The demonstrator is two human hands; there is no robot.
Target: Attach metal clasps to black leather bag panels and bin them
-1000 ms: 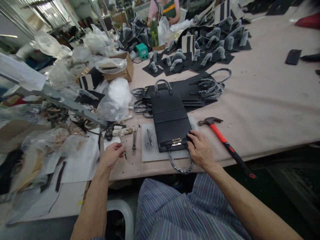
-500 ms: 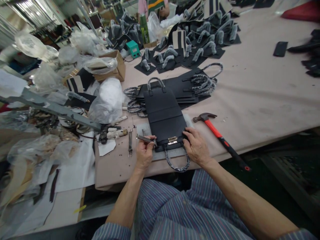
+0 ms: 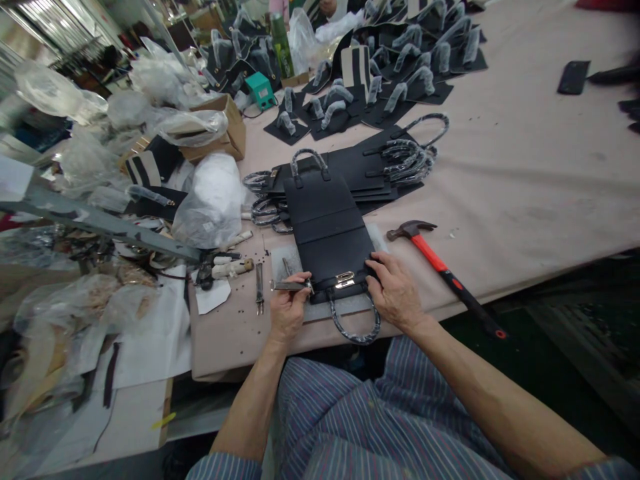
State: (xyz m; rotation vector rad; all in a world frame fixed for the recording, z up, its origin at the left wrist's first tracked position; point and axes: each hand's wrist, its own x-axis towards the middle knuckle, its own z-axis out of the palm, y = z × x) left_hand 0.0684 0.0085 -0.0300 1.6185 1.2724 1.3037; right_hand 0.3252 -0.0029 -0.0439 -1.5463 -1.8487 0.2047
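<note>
A black leather bag panel (image 3: 330, 230) lies before me, with a gold clasp (image 3: 345, 279) and a plastic-wrapped handle at each end. My left hand (image 3: 289, 308) pinches a metal punch (image 3: 287, 286), held nearly level, its right end at the panel's lower left corner. Whether that end touches the leather is hard to make out. My right hand (image 3: 397, 290) grips the panel's right edge beside the clasp, fingertips on top. A pale translucent pad (image 3: 285, 260) shows under the panel. Left of my left hand lies a two-pronged tool (image 3: 259, 289).
A claw hammer (image 3: 435, 260) with a red and black handle lies to the right, its end past the table edge. Stacked black panels (image 3: 367, 167) sit behind. Wrapped handle pieces (image 3: 395, 100), a cardboard box (image 3: 233, 127) and plastic bags (image 3: 215, 197) stand farther off.
The punch in my left hand has turned from slanting to nearly level. My right hand stays on the panel's edge. The camera view has shifted slightly.
</note>
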